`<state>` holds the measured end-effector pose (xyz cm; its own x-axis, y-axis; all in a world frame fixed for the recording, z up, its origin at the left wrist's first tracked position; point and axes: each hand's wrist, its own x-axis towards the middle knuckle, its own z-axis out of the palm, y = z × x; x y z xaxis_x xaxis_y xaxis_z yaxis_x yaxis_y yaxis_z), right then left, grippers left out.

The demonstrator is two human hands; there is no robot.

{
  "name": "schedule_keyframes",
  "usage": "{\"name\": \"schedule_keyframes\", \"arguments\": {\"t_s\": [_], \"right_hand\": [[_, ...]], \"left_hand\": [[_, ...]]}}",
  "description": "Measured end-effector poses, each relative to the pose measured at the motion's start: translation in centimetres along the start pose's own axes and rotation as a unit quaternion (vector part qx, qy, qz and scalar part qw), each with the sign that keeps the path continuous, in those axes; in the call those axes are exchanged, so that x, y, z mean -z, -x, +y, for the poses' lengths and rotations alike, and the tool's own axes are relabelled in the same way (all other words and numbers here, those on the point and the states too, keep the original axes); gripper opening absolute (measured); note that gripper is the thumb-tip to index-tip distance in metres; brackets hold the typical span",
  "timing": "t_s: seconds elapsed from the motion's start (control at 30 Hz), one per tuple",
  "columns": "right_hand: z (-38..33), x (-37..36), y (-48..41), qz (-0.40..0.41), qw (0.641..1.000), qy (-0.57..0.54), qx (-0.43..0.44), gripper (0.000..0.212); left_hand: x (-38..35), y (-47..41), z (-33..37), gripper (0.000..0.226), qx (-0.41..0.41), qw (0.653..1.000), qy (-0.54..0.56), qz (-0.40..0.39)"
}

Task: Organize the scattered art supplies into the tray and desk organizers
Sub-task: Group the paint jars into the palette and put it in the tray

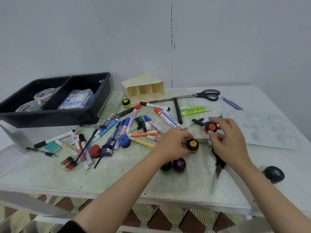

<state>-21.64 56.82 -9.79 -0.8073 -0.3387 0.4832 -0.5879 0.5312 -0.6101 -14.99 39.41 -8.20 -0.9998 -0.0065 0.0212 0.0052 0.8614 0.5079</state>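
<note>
My left hand (173, 145) grips a small yellow paint jar (192, 145) with a black lid, low over the table. My right hand (227, 140) pinches an orange paint jar (210, 127), lifted a little above the clutter. Markers, pens and brushes (127, 126) lie scattered across the middle of the table. The black tray (55, 115) stands at the back left and holds two tape rolls (44, 94) and a pack of chalk (76, 99). The cream desk organizer (144, 89) lies on its side behind the pile, its three compartments facing me.
Green (166, 166) and purple (179, 164) jars sit under my left wrist. Black scissors (218, 167) lie below my right hand; another pair (202, 95) lies at the back. A clear paint palette (264, 128) is at right, a black jar (274, 174) near the right edge.
</note>
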Motion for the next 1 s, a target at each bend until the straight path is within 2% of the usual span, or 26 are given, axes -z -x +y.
{"name": "schedule_keyframes", "arguments": {"t_s": [0.1,0.17,0.27,0.33,0.63,0.87,1.0], "right_hand": [[-0.6,0.2,0.9,0.020,0.997,-0.075,-0.018,0.040],[-1.0,0.2,1.4,0.025,0.995,-0.098,-0.023,0.039],[-2.1,-0.2,2.4,-0.002,0.992,-0.122,-0.028,0.034],[-2.9,-0.6,3.0,-0.027,0.990,-0.138,-0.012,0.034],[-7.4,-3.1,4.4,-0.162,0.958,-0.195,0.137,0.039],[-8.5,-4.6,4.3,-0.241,0.937,-0.036,0.251,0.035],[-8.8,-5.2,4.5,-0.260,0.924,0.023,0.279,0.033]], "left_hand": [[0.2,0.0,-0.5,0.037,0.015,0.999,0.029,0.011],[0.8,0.8,-1.0,0.033,0.043,0.994,0.097,0.032],[2.5,3.0,-2.0,0.033,0.085,0.971,0.214,0.072],[3.7,4.9,-2.8,0.033,0.098,0.960,0.247,0.092],[5.1,12.3,-5.9,0.040,0.114,0.978,0.140,0.106],[4.3,13.7,-6.7,0.043,0.097,0.977,0.079,0.174],[4.0,14.1,-7.1,0.045,0.091,0.974,0.078,0.190]]}}
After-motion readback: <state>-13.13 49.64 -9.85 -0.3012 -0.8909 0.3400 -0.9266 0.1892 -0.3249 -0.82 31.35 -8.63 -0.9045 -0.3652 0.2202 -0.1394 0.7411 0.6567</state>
